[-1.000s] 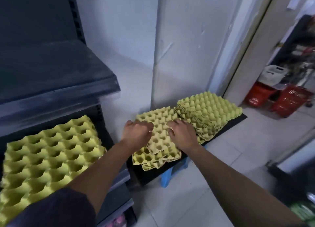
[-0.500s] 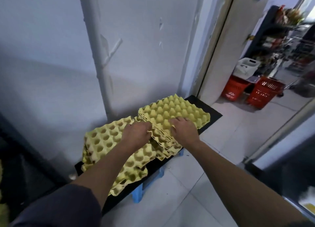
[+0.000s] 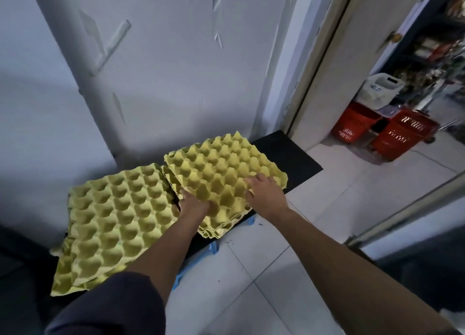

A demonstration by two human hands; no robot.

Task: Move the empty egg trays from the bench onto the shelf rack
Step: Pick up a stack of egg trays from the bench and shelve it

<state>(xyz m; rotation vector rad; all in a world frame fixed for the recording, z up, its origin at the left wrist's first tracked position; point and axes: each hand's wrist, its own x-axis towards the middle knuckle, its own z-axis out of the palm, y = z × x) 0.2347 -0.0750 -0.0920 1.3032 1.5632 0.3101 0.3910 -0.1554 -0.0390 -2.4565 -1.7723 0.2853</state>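
Note:
Two stacks of yellow egg trays lie on a low black bench against the white wall. The left stack is nearer and larger in view. The right stack has both my hands on it. My left hand grips its near-left edge, fingers tucked under the top trays. My right hand rests on the stack's near-right corner with fingers spread over the cups. The shelf rack is out of view.
A blue plastic stool shows under the bench. White tiled floor spreads in front. To the right an open doorway leads to two red shopping baskets and a white basket. A metal rail crosses the right side.
The view swung right, away from the shelf rack. Both hands shifted from the left stack to the right stack, spreading to its near edges.

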